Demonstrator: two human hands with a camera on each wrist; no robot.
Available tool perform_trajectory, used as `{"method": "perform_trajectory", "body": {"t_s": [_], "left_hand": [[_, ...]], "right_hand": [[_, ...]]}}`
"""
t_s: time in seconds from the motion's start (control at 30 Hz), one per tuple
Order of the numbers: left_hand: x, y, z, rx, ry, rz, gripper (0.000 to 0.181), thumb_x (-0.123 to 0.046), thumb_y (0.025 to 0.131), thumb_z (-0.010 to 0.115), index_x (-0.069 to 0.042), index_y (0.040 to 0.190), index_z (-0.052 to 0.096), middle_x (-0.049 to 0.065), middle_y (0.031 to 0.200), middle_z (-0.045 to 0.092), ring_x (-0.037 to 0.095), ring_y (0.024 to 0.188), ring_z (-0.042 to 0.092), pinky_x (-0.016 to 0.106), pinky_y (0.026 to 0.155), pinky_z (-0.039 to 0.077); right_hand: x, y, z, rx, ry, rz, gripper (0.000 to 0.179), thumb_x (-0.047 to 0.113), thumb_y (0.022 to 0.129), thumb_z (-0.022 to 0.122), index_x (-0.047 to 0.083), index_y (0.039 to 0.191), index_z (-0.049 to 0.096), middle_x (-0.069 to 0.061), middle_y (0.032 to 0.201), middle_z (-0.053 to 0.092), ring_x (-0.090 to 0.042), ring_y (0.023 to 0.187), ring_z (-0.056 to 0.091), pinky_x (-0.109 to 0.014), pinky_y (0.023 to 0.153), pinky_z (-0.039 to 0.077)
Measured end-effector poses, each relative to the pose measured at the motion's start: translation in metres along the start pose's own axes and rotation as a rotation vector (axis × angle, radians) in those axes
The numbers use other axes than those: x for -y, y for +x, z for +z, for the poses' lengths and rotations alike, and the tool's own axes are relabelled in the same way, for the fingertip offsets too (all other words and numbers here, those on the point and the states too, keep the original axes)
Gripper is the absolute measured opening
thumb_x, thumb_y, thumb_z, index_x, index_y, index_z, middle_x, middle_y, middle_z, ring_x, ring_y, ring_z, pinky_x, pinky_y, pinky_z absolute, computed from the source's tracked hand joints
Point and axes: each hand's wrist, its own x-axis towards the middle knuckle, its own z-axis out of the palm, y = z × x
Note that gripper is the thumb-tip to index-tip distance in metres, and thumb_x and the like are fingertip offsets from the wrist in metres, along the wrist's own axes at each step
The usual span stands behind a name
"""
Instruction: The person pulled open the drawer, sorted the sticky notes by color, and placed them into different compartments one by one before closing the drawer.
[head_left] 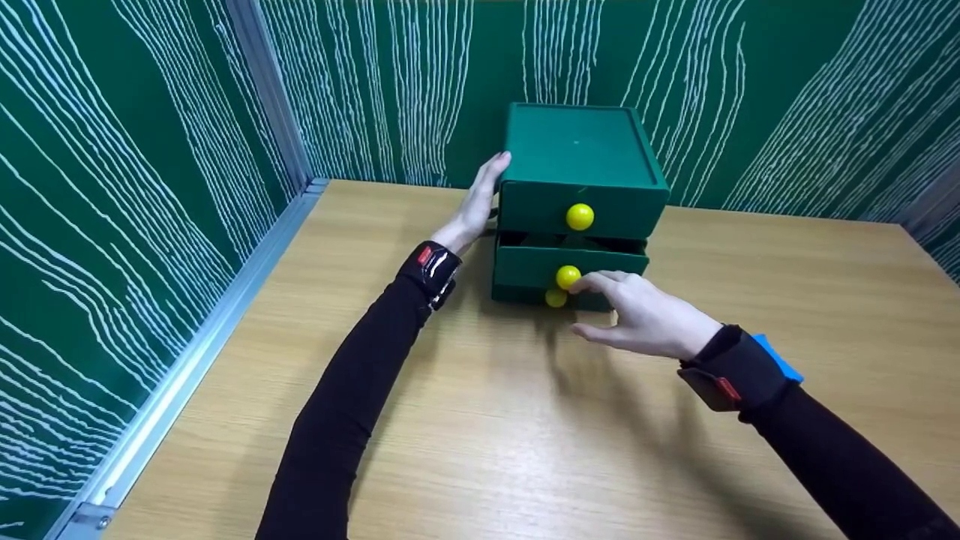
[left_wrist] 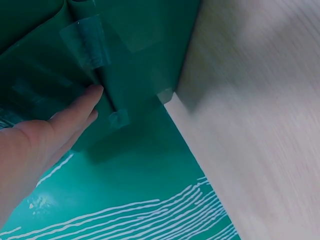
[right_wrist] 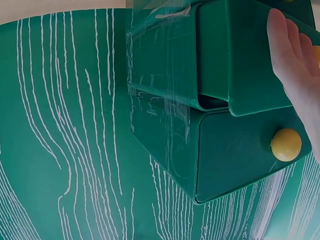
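A green drawer unit (head_left: 589, 146) with round yellow knobs stands at the back of the table. Its middle drawer (head_left: 525, 262) sticks out a little, with a dark gap above its front; the top drawer (head_left: 532, 210) sits flush. My left hand (head_left: 476, 199) lies against the unit's left side, fingers stretched along the taped wall (left_wrist: 125, 45) in the left wrist view. Beside the middle yellow knob (head_left: 568, 277) is my right hand (head_left: 649, 315). Its fingers (right_wrist: 282, 42) reach straight over the drawer front in the right wrist view, and the thumb hangs apart below.
A blue flat piece (head_left: 780, 358) shows partly behind the right wrist. Green walls (head_left: 487, 127) with white wavy lines rise behind the table (head_left: 465, 450) and at its left, where a metal rail (head_left: 187, 360) runs along the edge.
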Motion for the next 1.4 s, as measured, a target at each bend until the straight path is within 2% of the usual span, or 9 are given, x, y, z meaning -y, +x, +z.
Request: {"method": "perform_trajectory", "body": {"t_s": [0.3,0.53,0.67,0.87,1.07,1.2,1.4], "left_hand": [[0.003,0.001,0.001,-0.008,-0.026,0.019,0.067,-0.044,0.103,0.025,-0.012,0.161,0.013,0.007,0.169,0.008,0.025,0.157,0.008,0.052,0.126,0.012],[0.005,0.001,0.001,0.0,-0.048,0.032,0.067,-0.042,0.104,0.024,-0.01,0.161,0.011,0.009,0.169,0.006,0.027,0.157,0.007,0.054,0.126,0.011],[0.005,0.0,0.001,0.0,-0.05,0.04,0.066,-0.041,0.104,0.023,-0.01,0.161,0.012,0.009,0.169,0.006,0.026,0.157,0.007,0.053,0.126,0.009],[0.006,-0.001,0.001,0.007,-0.053,0.03,0.065,-0.043,0.104,0.022,-0.013,0.161,0.012,0.008,0.17,0.006,0.027,0.157,0.008,0.056,0.125,0.012],[0.006,-0.002,0.002,0.018,-0.052,0.024,0.063,-0.042,0.105,0.021,-0.015,0.161,0.012,0.007,0.17,0.005,0.026,0.157,0.008,0.055,0.126,0.01],[0.006,-0.002,0.002,0.013,-0.043,0.027,0.063,-0.042,0.105,0.02,-0.015,0.161,0.013,0.006,0.17,0.006,0.025,0.157,0.008,0.051,0.127,0.01],[0.007,-0.003,0.0,0.018,-0.035,0.024,0.064,-0.045,0.105,0.02,-0.016,0.162,0.013,0.005,0.17,0.007,0.026,0.157,0.011,0.052,0.126,0.014]], "right_hand": [[-0.006,0.007,0.002,-0.023,0.016,-0.02,0.048,0.025,0.088,0.076,0.001,0.126,0.059,-0.019,0.126,0.066,-0.035,0.117,0.061,-0.053,0.1,0.052],[-0.014,0.014,0.008,-0.036,0.028,-0.007,0.056,0.024,0.088,0.076,-0.001,0.133,0.054,-0.021,0.133,0.06,-0.038,0.121,0.057,-0.054,0.104,0.049],[-0.016,0.012,0.014,0.005,-0.004,0.027,0.058,0.027,0.09,0.074,0.001,0.137,0.051,-0.021,0.135,0.056,-0.038,0.119,0.057,-0.055,0.101,0.051],[-0.02,0.012,0.024,0.091,-0.048,0.097,0.066,0.034,0.092,0.07,0.004,0.145,0.045,-0.025,0.137,0.055,-0.038,0.117,0.058,-0.056,0.097,0.052],[-0.025,0.017,0.034,0.16,-0.055,0.147,0.075,0.031,0.092,0.071,0.004,0.152,0.036,-0.031,0.144,0.048,-0.04,0.118,0.057,-0.058,0.098,0.052],[-0.028,0.02,0.042,0.159,-0.052,0.132,0.073,0.03,0.091,0.071,0.003,0.15,0.037,-0.029,0.141,0.051,-0.036,0.113,0.058,-0.055,0.097,0.052],[-0.025,0.021,0.05,0.132,-0.034,0.104,0.061,0.027,0.091,0.071,0.004,0.141,0.042,-0.022,0.13,0.059,-0.031,0.105,0.057,-0.051,0.095,0.054]]}}
